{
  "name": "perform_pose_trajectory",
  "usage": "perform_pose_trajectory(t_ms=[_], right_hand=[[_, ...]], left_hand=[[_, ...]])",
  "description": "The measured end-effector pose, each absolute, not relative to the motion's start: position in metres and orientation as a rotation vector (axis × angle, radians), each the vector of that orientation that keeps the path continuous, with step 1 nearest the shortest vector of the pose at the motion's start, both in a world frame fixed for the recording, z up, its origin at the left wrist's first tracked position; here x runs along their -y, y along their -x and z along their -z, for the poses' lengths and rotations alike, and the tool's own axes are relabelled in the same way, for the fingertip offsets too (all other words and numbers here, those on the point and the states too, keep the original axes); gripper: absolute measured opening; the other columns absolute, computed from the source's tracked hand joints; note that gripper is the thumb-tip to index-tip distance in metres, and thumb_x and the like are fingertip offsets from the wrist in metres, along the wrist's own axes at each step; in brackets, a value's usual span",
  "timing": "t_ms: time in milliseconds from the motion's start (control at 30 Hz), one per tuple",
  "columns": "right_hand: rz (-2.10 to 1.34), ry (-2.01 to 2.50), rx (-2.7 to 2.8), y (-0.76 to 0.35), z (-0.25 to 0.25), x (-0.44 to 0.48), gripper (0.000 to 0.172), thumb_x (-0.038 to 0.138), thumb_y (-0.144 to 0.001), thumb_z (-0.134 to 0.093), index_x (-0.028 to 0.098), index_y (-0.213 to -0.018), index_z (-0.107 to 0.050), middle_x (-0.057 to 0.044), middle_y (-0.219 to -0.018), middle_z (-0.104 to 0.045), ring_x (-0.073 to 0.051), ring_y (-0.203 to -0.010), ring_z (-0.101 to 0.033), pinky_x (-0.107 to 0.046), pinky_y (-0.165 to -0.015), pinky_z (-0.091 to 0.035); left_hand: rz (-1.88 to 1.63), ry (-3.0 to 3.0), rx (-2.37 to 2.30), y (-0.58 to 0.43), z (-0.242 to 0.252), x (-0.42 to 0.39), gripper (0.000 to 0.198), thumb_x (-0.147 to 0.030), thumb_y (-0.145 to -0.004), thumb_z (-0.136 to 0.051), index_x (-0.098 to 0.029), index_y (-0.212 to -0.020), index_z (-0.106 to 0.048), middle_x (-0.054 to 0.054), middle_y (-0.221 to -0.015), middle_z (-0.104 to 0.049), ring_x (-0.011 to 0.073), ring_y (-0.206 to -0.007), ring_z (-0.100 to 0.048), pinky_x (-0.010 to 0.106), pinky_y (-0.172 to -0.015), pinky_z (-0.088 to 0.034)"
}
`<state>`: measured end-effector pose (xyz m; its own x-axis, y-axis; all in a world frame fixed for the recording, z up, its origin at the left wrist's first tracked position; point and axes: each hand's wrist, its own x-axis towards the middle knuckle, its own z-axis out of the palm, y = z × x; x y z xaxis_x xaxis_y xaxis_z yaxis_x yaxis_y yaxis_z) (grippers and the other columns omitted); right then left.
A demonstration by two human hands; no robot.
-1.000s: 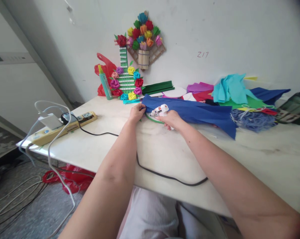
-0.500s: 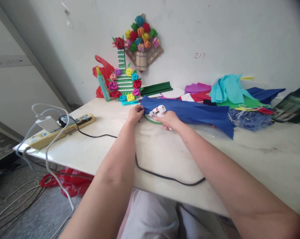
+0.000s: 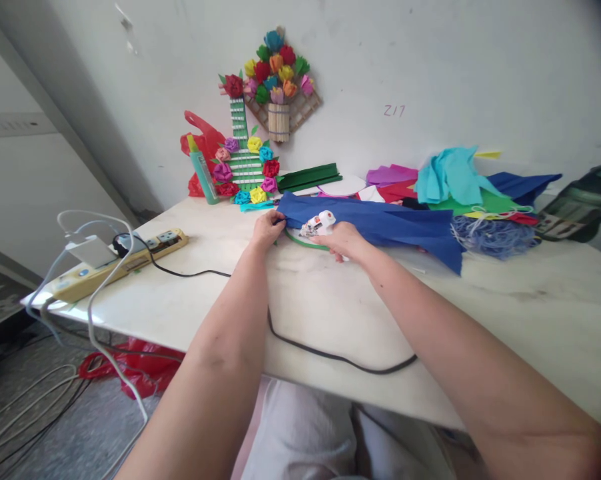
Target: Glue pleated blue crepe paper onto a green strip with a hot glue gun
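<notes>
My right hand (image 3: 341,239) is closed around a white glue gun (image 3: 318,223), its nozzle pointing left. Pinched at its left end by my left hand (image 3: 269,228) is a long piece of blue fabric (image 3: 395,223) lying across the table. A round piece with a green rim (image 3: 300,241) lies partly under the fabric, below the glue gun; the fabric and my right hand hide much of it. Whether the nozzle touches the fabric or the round piece, I cannot tell.
A yellow power strip (image 3: 125,265) with plugs sits at the left, and a black cord (image 3: 330,355) crosses the table. Behind stand a glue bottle (image 3: 203,172) and a flower-covered guitar craft (image 3: 246,167). Coloured fabrics (image 3: 448,177) and a dark green bottle (image 3: 580,207) lie at the right.
The whole view has shifted slightly. My right hand and the glue gun have moved a little to the right relative to my left hand, which keeps its pinch on the fabric.
</notes>
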<state>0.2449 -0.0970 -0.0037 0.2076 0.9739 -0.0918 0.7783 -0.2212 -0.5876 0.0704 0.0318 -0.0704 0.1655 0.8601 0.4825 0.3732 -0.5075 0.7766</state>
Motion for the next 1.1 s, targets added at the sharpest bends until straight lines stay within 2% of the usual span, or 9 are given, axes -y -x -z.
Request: perform_pose_trajectory(t_ms=[433, 700, 1100], right_hand=[[-0.673, 2.100, 1.614, -0.249, -0.004, 0.106, 0.033, 0.045, -0.067, -0.065, 0.013, -0.063, -0.059, -0.001, -0.043, -0.054, -0.012, -0.034, -0.053, -0.021, -0.039, -0.041], [-0.768, 1.986, 1.588, -0.248, 0.000, 0.106, 0.029, 0.040, -0.069, -0.065, 0.012, -0.072, -0.060, -0.002, -0.048, -0.058, -0.010, -0.030, -0.048, -0.021, -0.035, -0.039], [-0.717, 2.027, 1.613, -0.255, -0.004, 0.108, 0.031, 0.042, -0.070, -0.065, 0.012, -0.063, -0.057, -0.001, -0.046, -0.055, -0.010, -0.031, -0.049, -0.020, -0.036, -0.039]], left_hand=[[-1.322, -1.937, -1.186, -0.070, 0.069, -0.029, 0.020, -0.023, -0.061, -0.059, -0.016, -0.079, -0.060, 0.003, -0.076, -0.065, 0.0160, -0.075, -0.059, 0.028, -0.075, -0.046], [-1.324, -1.924, -1.165, -0.070, 0.069, -0.028, 0.021, -0.025, -0.060, -0.060, -0.015, -0.079, -0.061, 0.003, -0.073, -0.064, 0.0158, -0.073, -0.059, 0.028, -0.073, -0.047], [-1.332, -1.950, -1.173, -0.069, 0.069, -0.028, 0.024, -0.032, -0.060, -0.061, -0.016, -0.077, -0.061, 0.002, -0.073, -0.063, 0.0161, -0.074, -0.058, 0.029, -0.073, -0.046]])
